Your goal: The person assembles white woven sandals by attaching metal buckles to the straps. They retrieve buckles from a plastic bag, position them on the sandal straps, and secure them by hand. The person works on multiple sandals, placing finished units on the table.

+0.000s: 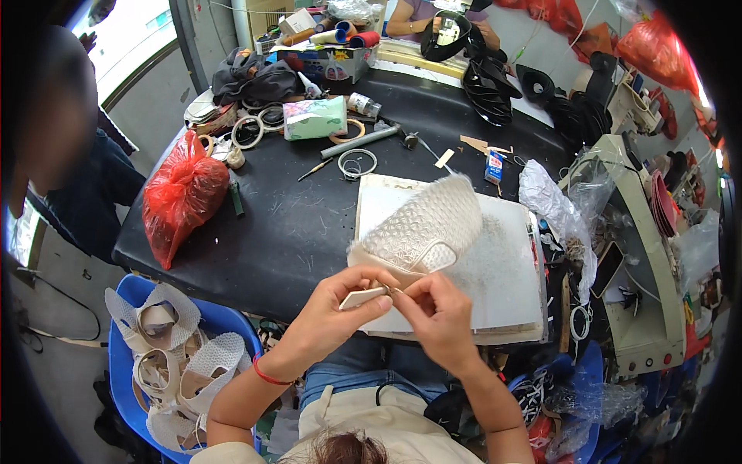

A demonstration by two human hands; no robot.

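A blue bin of finished white mesh shoe uppers stands at lower left. The left hand, forearm angled up from below, pinches the beige strap end of a white mesh shoe upper. The right hand meets it, fingertips closed on the same strap. The upper rests on a white work board.

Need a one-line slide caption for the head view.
Both hands pinch a white mesh shoe upper over a white board.
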